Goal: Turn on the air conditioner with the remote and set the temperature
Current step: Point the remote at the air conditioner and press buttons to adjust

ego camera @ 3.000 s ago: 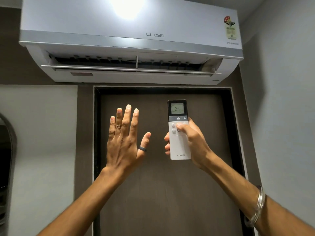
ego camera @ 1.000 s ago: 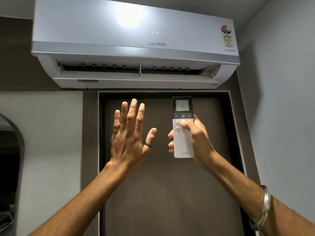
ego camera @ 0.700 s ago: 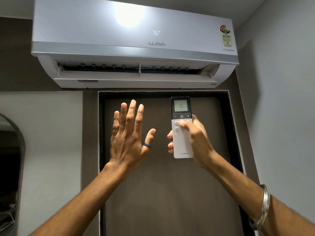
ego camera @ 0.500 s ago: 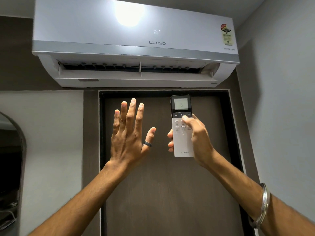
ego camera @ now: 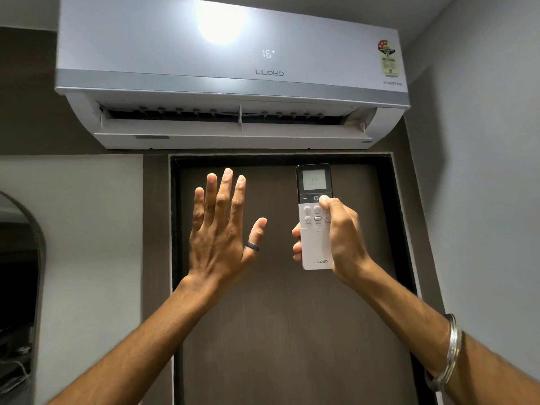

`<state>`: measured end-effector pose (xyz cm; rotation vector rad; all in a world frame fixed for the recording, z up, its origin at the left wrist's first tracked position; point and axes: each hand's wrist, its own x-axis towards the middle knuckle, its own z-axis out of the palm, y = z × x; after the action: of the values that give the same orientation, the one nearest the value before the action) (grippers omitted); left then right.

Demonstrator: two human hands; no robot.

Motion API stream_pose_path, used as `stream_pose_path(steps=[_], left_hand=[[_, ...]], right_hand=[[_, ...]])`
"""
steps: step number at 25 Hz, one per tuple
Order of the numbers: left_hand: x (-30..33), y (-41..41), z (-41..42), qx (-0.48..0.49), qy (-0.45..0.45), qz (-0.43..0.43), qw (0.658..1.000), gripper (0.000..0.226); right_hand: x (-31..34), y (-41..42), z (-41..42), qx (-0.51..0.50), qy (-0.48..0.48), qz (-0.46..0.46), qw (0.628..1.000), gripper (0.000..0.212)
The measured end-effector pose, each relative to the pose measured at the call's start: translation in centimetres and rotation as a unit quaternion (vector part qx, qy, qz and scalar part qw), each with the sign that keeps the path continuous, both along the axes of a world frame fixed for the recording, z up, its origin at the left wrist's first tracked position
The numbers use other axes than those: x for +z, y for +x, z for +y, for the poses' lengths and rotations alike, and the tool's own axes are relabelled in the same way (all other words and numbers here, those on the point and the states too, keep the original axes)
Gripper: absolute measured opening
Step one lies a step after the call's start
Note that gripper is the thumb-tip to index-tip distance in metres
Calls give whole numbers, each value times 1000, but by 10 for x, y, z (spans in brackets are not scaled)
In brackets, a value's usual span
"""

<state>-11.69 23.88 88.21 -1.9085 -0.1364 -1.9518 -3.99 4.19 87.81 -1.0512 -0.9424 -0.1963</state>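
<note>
The white wall-mounted air conditioner (ego camera: 163, 45) shows "16°" in lit digits at the centre of its front panel. Below the digits stands the brand "LLOYD" in grey letters. At the panel's lower right corner stands "INVERTER". The energy-rating sticker (ego camera: 387, 57) above it is too small to read. The white and black handheld remote (ego camera: 314, 244) carries "LLOYD" near its lower end; its screen digits are illegible.

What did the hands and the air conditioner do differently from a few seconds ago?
The right hand slid its thumb up the remote from the lower round buttons to the plus key beside the power button. The air conditioner lit a 16 on its front, which was blank before, and the remote's screen went from 24 to 16. The left hand stayed raised and open, holding nothing.
</note>
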Motion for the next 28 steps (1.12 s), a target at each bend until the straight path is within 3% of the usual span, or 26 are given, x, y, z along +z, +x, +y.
stream_pose_path(steps=[28], left_hand=[[-6,9,5,-5,-3,13,1000,80]], right_hand=[[0,-3,1,-11,-9,41,999,40]])
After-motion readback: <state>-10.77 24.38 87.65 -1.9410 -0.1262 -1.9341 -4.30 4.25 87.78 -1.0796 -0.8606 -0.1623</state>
